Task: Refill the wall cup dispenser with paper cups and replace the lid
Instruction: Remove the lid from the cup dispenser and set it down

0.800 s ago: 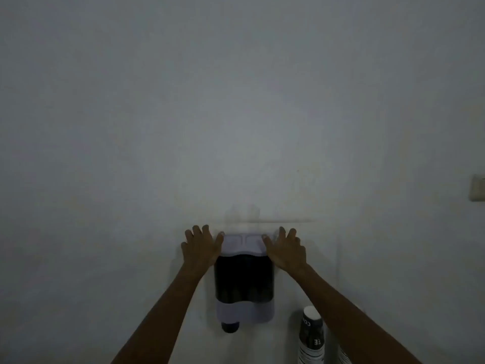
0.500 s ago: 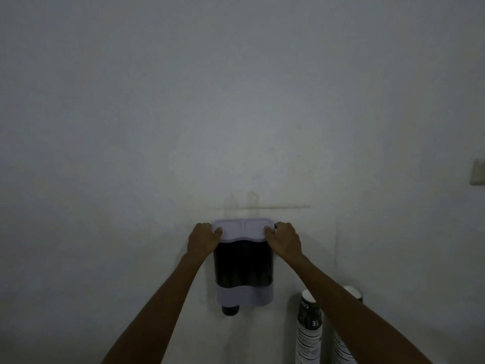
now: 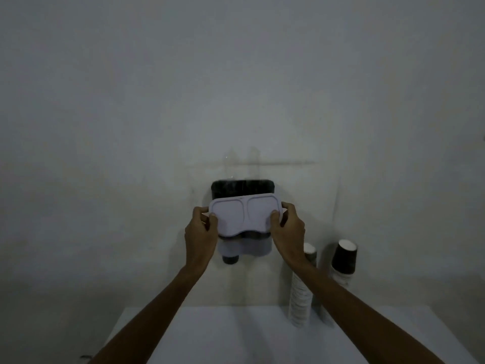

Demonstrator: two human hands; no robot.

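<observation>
The cup dispenser (image 3: pixel 242 190) hangs on the wall, dark with a pale lower band, its top open. One dark cup (image 3: pixel 230 259) sticks out of its bottom left. I hold the pale two-lobed lid (image 3: pixel 245 215) off the dispenser, tilted toward me in front of its body. My left hand (image 3: pixel 200 236) grips the lid's left end and my right hand (image 3: pixel 287 229) grips its right end. Two tall stacks of paper cups stand on the table to the right, the nearer stack (image 3: pixel 301 292) partly behind my right forearm and the farther stack (image 3: pixel 343 261) beside it.
A white table (image 3: pixel 236 334) stands against the wall below the dispenser. The grey wall (image 3: pixel 236 88) fills the rest of the view, dimly lit.
Both hands closed on the lid's ends and lifted it off the dispenser toward me. The view has tilted down, so the table and both cup stacks show.
</observation>
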